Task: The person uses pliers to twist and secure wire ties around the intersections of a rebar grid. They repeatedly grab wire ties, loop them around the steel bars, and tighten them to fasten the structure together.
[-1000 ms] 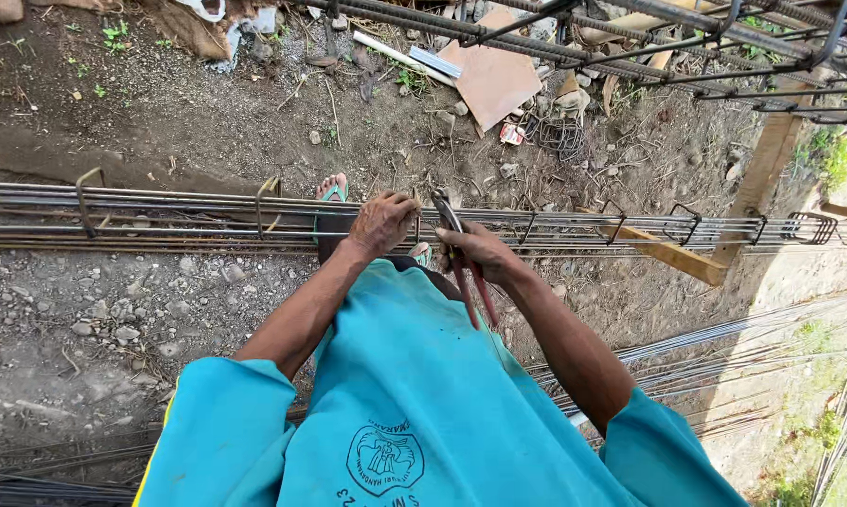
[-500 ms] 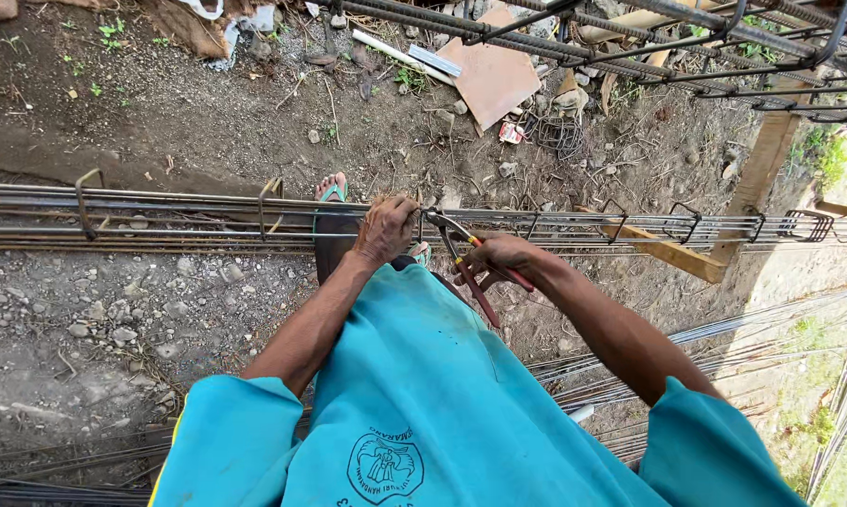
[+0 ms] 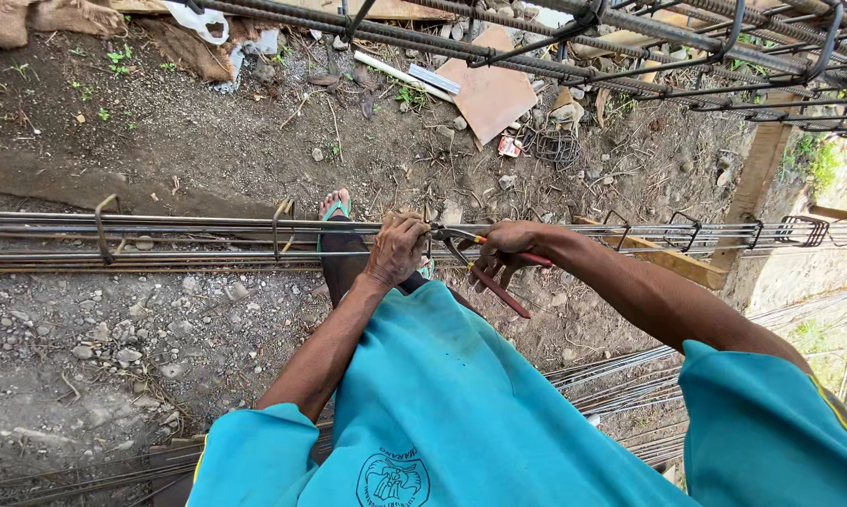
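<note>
Your left hand [image 3: 397, 247] was clamped, fingers curled together, around the long rebar cage [image 3: 198, 239] that lay level across the dirt in front of you. Your right hand [image 3: 505, 246] gripped the red-handled pincers [image 3: 485, 263], fingers wrapped on the spread handles, with the head touching the bars just beside your left hand.

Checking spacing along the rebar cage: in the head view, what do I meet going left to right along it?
Bent stirrup → second stirrup → foot in a green sandal → left hand on the bars → pincers → right hand holding them → dark stirrups → wooden plank.
</note>
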